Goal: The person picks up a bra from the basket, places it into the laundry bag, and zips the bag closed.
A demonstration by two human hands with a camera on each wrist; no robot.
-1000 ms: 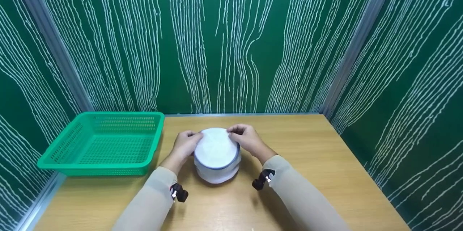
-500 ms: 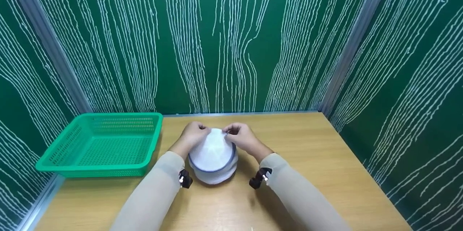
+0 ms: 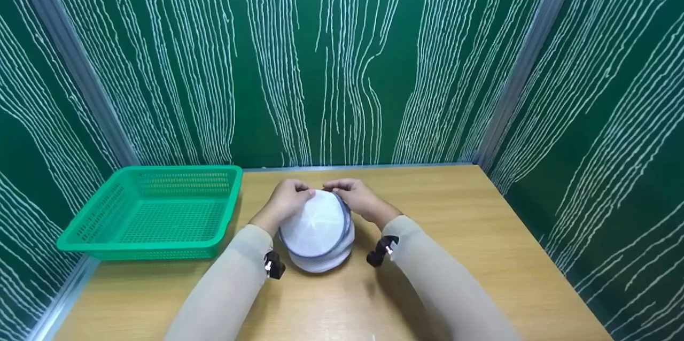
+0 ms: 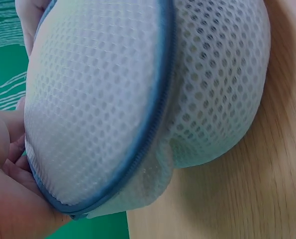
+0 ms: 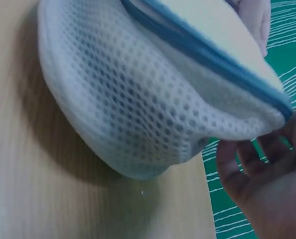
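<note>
A white mesh bag (image 3: 312,226) stands on the wooden worktop (image 3: 454,234), near its middle and directly in front of the person, with its round top panel tilted out of line with the bulging lower body. Blue trim (image 4: 150,117) with a zip runs round that panel. The left hand (image 3: 288,202) pinches the far left part of the rim, thumb on top. The right hand (image 3: 359,201) grips the far right part of the rim, its fingers curled at the edge; the right wrist view shows them just under it, with the thumb only partly visible. The two hands are close together but apart. To the left, well apart from the bag, a green basket (image 3: 144,246) with perforated sides sits on the worktop. Behind rises a green wall (image 3: 398,79) with wavy white lines.
</note>
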